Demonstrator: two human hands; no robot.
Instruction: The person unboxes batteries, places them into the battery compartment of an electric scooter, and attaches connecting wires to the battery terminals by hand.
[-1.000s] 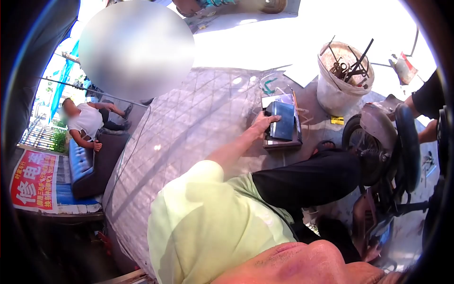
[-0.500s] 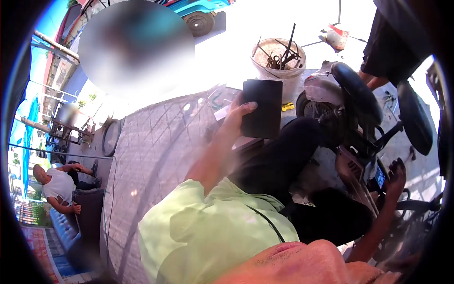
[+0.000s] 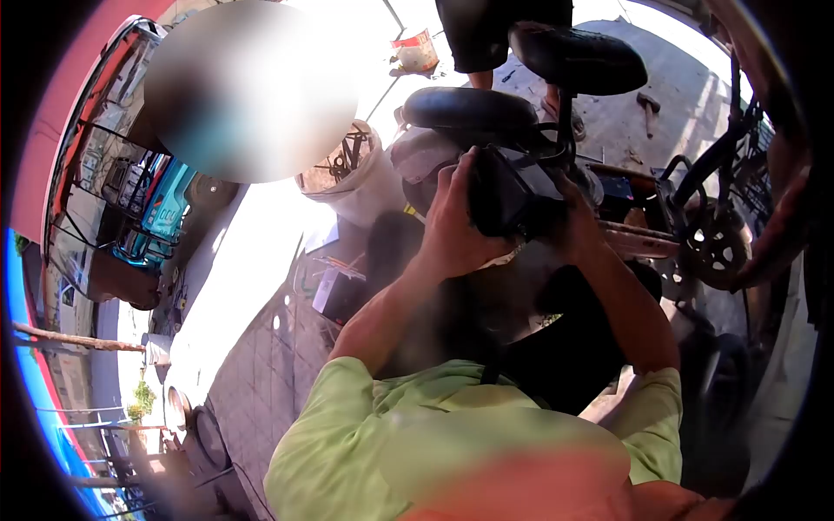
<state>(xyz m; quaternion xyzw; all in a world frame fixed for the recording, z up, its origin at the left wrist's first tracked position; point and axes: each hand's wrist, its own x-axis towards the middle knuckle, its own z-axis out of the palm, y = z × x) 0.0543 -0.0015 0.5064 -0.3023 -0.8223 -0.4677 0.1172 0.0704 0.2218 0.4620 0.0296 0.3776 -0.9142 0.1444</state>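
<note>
A dark, box-shaped object (image 3: 514, 193) is held up between both hands in front of the body. My left hand (image 3: 454, 217) grips its left side, fingers along the edge. My right hand (image 3: 580, 224) is closed at its right side, with part of the fingers hidden behind it. Just beyond the object are a rounded black seat (image 3: 469, 108) and the pale body (image 3: 424, 154) of a small two-wheeler. To the left of my left hand, on the floor, lies a flat box (image 3: 334, 295) with thin strips beside it.
A whitish bucket (image 3: 369, 195) holds metal rods. Another black seat (image 3: 578, 61) is at the top, near a standing person's dark clothing (image 3: 473, 35). A hammer (image 3: 647, 115) lies on the ground. Bicycle parts (image 3: 717, 243) are at right, a teal vehicle (image 3: 169, 208) at left.
My left hand has carried the dark object from above the floor box toward the two-wheeler. My right hand has come up to hold it too. The view has swung right.
</note>
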